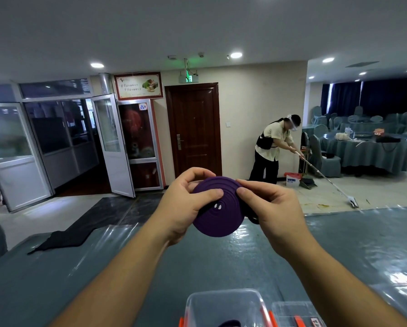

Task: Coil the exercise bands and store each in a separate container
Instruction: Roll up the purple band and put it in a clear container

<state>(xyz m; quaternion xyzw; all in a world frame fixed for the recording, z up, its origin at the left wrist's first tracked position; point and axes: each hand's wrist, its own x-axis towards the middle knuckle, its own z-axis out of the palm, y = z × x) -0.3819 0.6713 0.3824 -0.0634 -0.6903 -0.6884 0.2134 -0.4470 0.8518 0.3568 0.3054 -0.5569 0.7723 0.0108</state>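
purple band (pixel 215 215) with concentric ridges, teal table (pixel 127 279), clear container (pixel 223 305) with orange clips, black cloth (pixel 63 239)

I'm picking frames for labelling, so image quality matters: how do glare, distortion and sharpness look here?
Head view: wide-angle bending curves the ceiling and table edge; ceiling lights glare off the glossy table cover; the purple coiled band, held by the left hand and right hand, is sharp; the clear container is cropped at the bottom edge.

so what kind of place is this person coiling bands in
Most likely a restaurant banquet hall. Round tables draped in teal cloth with covered chairs fill the far room, a framed food poster hangs on the wall, and a person mops the floor nearby.
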